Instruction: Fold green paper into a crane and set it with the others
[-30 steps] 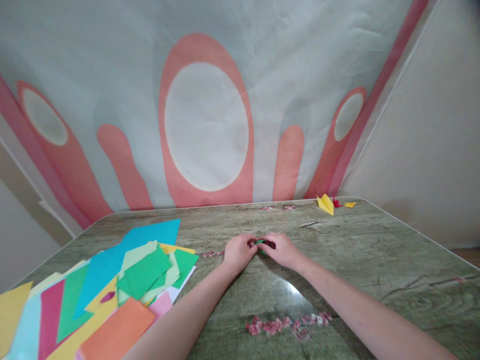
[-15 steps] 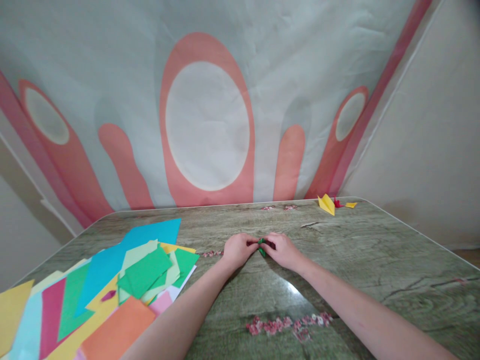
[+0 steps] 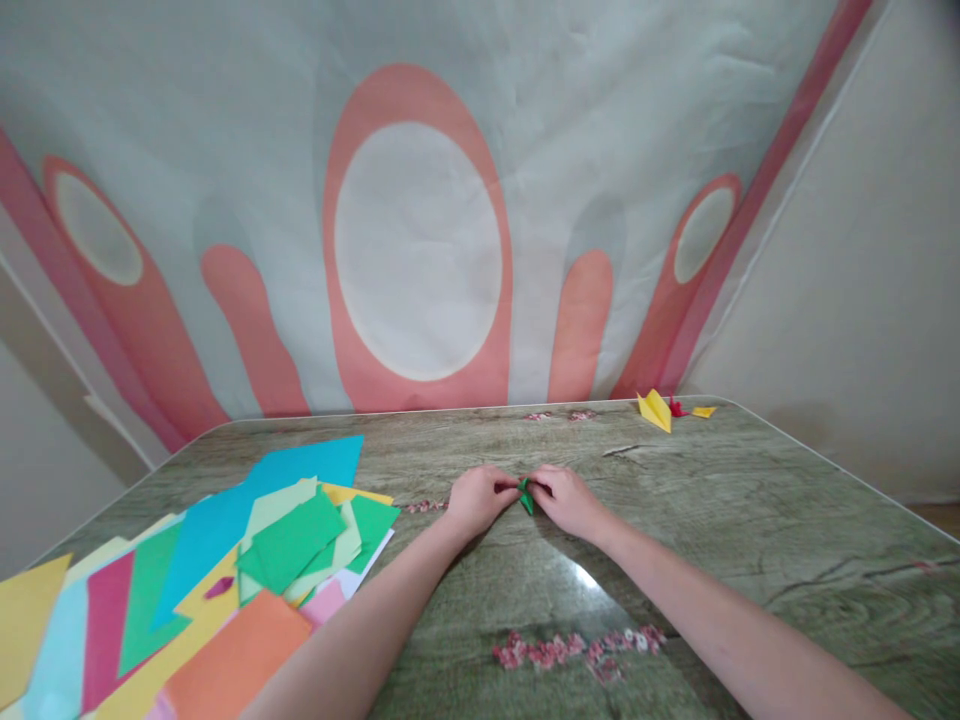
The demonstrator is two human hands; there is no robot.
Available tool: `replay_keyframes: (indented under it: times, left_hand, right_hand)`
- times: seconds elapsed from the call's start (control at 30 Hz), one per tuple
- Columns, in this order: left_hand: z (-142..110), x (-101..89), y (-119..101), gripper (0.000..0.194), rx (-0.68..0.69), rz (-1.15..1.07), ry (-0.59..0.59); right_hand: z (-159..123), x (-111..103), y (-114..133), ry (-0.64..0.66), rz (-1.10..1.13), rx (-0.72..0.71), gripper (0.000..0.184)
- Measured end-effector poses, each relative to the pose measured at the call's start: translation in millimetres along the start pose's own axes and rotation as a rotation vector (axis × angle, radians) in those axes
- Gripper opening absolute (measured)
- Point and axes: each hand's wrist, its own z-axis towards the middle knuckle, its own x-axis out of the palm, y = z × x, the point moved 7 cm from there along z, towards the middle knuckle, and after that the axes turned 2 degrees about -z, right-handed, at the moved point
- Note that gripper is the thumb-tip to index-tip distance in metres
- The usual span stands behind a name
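Between my two hands, over the middle of the wood-patterned table [image 3: 465, 600], is a small piece of folded green paper [image 3: 526, 497]. My left hand [image 3: 484, 498] pinches its left side with thumb and forefinger. On the right side, the fingers of my right hand [image 3: 564, 500] are closed on the same paper. A narrow green point hangs down toward me between the fingertips. The upper folds are partly hidden by my fingers.
Coloured paper sheets, with green ones [image 3: 292, 540] and an orange one [image 3: 232, 655] on top, overlap at the left. A small dark pink folded piece [image 3: 219, 588] lies among them. At the far right edge sit a yellow paper plane [image 3: 655, 410], a red folded piece [image 3: 677, 408] and a small yellow piece [image 3: 703, 412].
The green paper has shifted slightly between my fingertips, and more of its lower point shows. Both hands stay in nearly the same place.
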Motion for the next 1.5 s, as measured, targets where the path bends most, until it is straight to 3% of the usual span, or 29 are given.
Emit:
replay_keyframes:
  times: [0.1,0.27,0.63,1.17,1.5]
  left_hand:
    - [0.8,1.3,-1.9,0.026,0.102,-0.054,0.084]
    - [1.3,-0.4,3.9,0.027,0.096,-0.041,0.027]
    - [3.6,4.8,9.6,0.026,0.112,-0.086,0.033]
    - [-2.5,2.8,0.3,0.024,-0.006,0.129,-0.055]
    - [-9.1,-0.4,-13.0,0.025,0.062,0.267,-0.112]
  right_hand:
    - [-0.2,0.0,-1.5,-0.007,0.011,0.006,0.024]
    - [-1.2,-1.7,-1.6,-0.036,0.054,-0.009,0.024]
    - [-1.8,-1.5,-1.0,-0.041,0.065,-0.017,0.026]
    - [-1.4,-0.6,-1.4,-0.031,0.050,-0.026,0.023]
    - [-2.1,-3.0,1.7,0.003,0.052,-0.013,0.028]
